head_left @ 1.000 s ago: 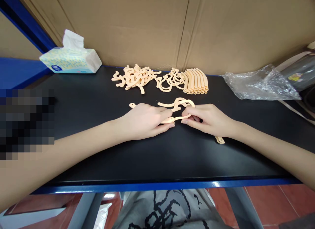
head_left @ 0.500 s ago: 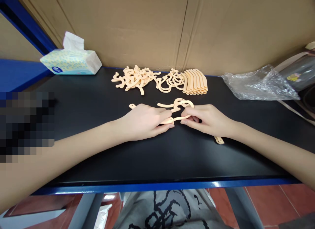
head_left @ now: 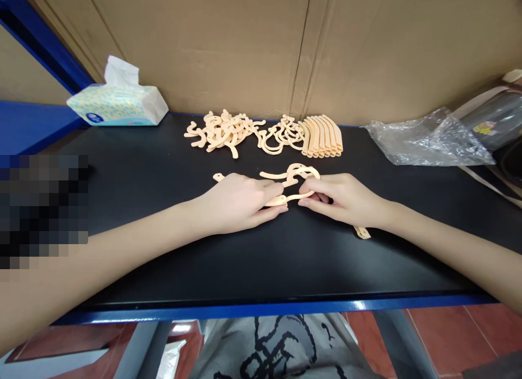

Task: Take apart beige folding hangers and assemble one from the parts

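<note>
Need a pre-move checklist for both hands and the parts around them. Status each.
1. Left hand gripping the cream plastic bar with a holed end: ok.
2. Right hand gripping the thin, curved cream plastic hook: ok.
3. Hook seated in bar: cannot tell, detail too small.
4. Loose cream plastic piece by the right wrist fully visible: not ok, partly covered.
5. Crumpled clear plastic bag apart from hands: ok.
</note>
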The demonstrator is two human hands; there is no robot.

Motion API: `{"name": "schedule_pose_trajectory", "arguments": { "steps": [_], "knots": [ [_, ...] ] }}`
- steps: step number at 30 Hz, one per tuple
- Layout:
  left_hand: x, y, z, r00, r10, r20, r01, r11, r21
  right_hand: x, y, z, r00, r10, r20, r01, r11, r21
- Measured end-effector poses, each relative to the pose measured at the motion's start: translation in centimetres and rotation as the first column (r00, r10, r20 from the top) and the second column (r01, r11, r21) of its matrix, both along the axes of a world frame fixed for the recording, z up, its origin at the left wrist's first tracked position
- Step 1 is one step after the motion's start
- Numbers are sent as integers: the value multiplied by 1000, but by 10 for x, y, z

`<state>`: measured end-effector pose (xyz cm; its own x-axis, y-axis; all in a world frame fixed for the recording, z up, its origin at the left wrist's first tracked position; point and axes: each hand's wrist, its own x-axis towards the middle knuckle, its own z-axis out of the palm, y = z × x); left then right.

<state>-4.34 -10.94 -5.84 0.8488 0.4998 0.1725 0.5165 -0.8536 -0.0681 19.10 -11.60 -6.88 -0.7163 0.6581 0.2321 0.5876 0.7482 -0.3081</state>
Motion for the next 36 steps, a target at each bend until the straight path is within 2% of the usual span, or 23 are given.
{"name": "schedule_pose_trajectory", "arguments": {
  "steps": [36],
  "knots": [
    [0,0,-1,1000,-3,13,3,1000,22,1,-1,-1,1000,6,-13,-6,1000,15]
  ]
}}
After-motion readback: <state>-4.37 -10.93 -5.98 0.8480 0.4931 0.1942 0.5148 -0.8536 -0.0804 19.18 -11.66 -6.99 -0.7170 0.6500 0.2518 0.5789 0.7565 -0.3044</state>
